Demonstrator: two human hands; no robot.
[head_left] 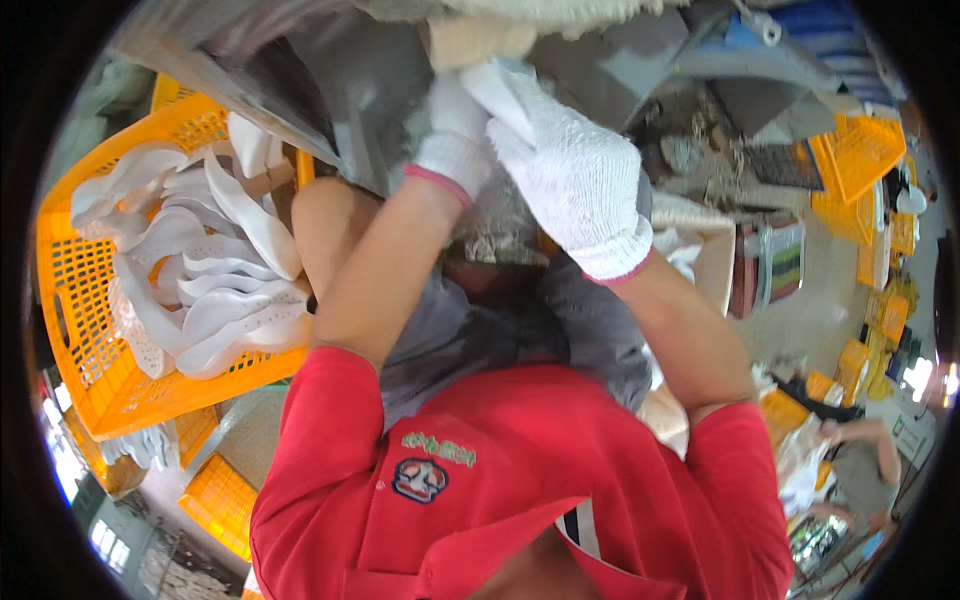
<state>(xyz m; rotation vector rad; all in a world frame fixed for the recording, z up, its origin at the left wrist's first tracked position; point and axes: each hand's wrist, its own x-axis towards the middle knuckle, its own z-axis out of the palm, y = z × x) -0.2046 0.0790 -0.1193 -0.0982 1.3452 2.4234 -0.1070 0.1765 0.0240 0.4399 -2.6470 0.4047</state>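
White knit gloves with pink cuffs cover both my hands, raised close together at the top middle. My right hand (575,165) is closed around a smooth white piece (503,98), which looks like a shoe sole. My left hand (455,122) is right beside this piece; its fingers are blurred and partly hidden, so their grip does not show. Just beyond the hands, a blurred beige part (480,42) sits against a grey machine housing (350,80). At my left, an orange basket (75,330) holds many curved white soles (190,230), some with small holes.
A pale bin (715,262) with white pieces stands to the right of my knee. Several orange crates (860,155) line the far right, and another orange crate (222,500) is low at the left. A co-worker (865,470) is at the lower right near white material.
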